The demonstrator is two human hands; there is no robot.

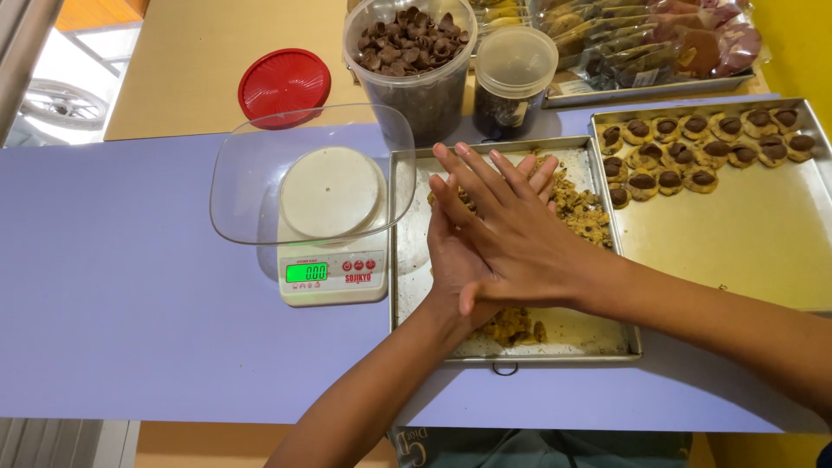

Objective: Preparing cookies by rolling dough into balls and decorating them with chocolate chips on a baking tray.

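Both hands [498,234] pressed flat over 1 dough tray [407,286]; 2 tubs [425,95].

red lid [283,84] | kitchen scale [332,260] | clear bowl [238,173] | tub of chocolate pieces [413,52] | topped cookies tray [763,234]

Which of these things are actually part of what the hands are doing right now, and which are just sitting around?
In use: left hand and right hand, pressed palm to palm; crumbly dough; metal tray.

Lying about: kitchen scale, clear bowl, red lid, tub of chocolate pieces, tray of topped cookies.
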